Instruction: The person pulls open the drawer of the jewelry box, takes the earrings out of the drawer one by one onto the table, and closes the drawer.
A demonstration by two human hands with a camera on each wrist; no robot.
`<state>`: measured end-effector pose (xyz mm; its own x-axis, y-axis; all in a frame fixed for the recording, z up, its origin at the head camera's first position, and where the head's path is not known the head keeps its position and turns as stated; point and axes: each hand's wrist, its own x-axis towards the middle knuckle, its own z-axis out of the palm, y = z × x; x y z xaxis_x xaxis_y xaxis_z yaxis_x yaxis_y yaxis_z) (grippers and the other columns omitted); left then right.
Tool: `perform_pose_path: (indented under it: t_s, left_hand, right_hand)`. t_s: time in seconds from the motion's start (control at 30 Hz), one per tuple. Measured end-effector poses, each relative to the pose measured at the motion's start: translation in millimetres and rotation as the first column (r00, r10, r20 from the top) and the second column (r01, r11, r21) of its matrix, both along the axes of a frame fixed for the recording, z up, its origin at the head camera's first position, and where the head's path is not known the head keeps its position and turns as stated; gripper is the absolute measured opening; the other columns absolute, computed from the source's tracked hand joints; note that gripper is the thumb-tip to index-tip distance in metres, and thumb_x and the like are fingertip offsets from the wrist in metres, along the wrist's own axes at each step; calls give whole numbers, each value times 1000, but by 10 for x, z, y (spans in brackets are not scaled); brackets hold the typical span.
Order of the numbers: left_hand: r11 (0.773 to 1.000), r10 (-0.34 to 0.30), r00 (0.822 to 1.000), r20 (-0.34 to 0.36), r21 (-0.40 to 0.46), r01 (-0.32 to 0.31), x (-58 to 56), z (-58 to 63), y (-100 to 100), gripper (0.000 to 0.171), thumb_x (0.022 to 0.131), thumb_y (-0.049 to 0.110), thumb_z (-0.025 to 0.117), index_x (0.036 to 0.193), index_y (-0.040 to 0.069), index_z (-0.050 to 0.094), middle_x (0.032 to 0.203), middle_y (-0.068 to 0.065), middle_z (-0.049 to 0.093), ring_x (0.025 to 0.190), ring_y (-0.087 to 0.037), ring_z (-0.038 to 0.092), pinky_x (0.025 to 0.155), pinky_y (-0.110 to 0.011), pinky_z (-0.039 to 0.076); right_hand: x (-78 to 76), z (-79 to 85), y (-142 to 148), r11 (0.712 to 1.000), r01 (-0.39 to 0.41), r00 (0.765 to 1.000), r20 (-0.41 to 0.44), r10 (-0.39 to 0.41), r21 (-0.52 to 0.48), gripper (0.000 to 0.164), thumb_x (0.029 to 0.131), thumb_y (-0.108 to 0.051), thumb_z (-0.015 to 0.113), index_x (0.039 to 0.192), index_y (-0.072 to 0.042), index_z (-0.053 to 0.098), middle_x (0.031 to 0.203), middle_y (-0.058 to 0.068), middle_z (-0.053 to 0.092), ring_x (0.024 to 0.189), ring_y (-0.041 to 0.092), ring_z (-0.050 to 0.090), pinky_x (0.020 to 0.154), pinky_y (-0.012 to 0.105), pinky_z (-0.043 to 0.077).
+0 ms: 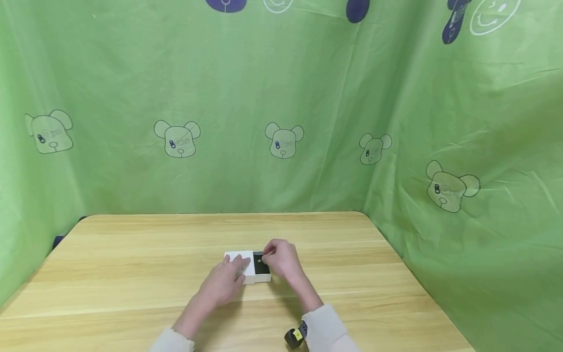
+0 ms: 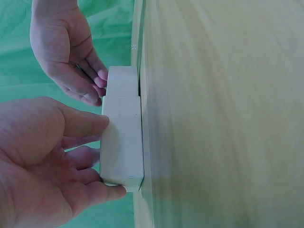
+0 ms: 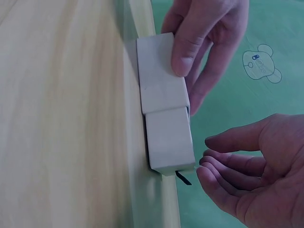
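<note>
A small white drawer-style box (image 1: 248, 278) lies on the table, its inner tray (image 1: 262, 278) slid partly out to the right. Inside the tray is a black lining (image 1: 259, 268) with a tiny light star-shaped piece (image 1: 259, 261) on it. My left hand (image 1: 223, 279) grips the outer sleeve (image 2: 122, 142), thumb on the near side and fingers over the top and left end. Above the tray's right part hovers my right hand (image 1: 283, 259), fingers loosely curled with thumb and fingertips close together; nothing shows between them. A short black ribbon tab (image 3: 183, 178) sticks out of the tray's end.
The wooden table (image 1: 132, 274) has rounded far corners. Green cloth (image 1: 228, 181) printed with bear faces hangs behind it and along both sides. A black strap with a yellow-marked device (image 1: 295, 336) is on the right wrist, by the sleeve cuff.
</note>
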<state>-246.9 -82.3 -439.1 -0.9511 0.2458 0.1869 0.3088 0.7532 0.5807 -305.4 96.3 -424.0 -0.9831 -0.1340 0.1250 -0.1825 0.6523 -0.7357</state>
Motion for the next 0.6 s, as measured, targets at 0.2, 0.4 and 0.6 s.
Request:
perform_pose_path:
  t_s: [0.2,0.4,0.6]
  left_hand:
    - [1000,1,1000,0,-3,-1,-5,7,6,40,97,7,63,137,5,62,147,-29,52,137,-57,42,114,-69,35]
    - [1000,0,1000,4,5,0,-1,4,10,40,97,7,63,137,5,62,147,-29,51,137,-57,41,114,-68,35]
    - [1000,-1,1000,13,8,1,1,5,8,40,98,8,62,138,5,61,148,-28,50,139,-56,41,115,-68,34]
  right_hand:
    - [6,-10,-26,1000,-12,999,-30,12,12,13,79,3,75,92,0,72,78,5,69,69,13,62,64,25,57]
    - [11,-17,-43,999,-20,999,-39,21,27,13,80,2,73,93,-1,72,78,4,69,70,14,62,64,25,57]
    - [6,-49,-68,999,-25,998,-48,27,43,15,80,2,73,95,-1,73,79,3,70,70,13,63,64,25,57]
